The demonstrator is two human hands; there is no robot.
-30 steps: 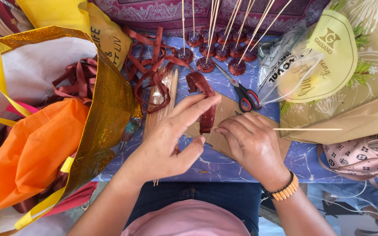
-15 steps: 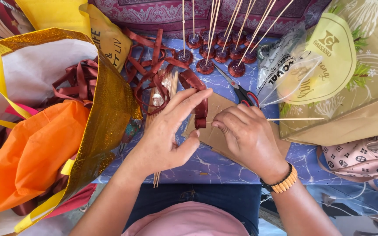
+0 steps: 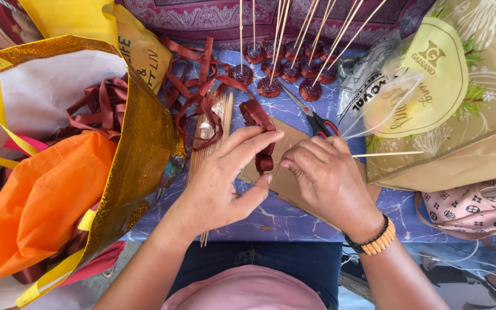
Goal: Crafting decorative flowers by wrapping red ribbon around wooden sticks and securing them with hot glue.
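My left hand [image 3: 225,183] pinches a folded dark red ribbon [image 3: 261,129] between thumb and fingers, over a brown cardboard piece [image 3: 288,181]. My right hand [image 3: 328,181] curls close beside it and grips a thin wooden stick [image 3: 388,154] that points right. The stick's inner end is hidden by my fingers, so I cannot tell if it touches the ribbon. A beaded bracelet circles my right wrist.
Several ribbon roses on sticks [image 3: 271,86] stand at the back. Red-handled scissors [image 3: 317,120] lie by the cardboard. A bundle of sticks [image 3: 210,132] and loose ribbon [image 3: 196,74] lie left. A gold bag with orange cloth [image 3: 41,195] sits left, paper bags [image 3: 449,115] right.
Both hands have drawn closer together and a little toward me. The stick has shifted left with my right hand. The ribbon stays pinched in my left hand.
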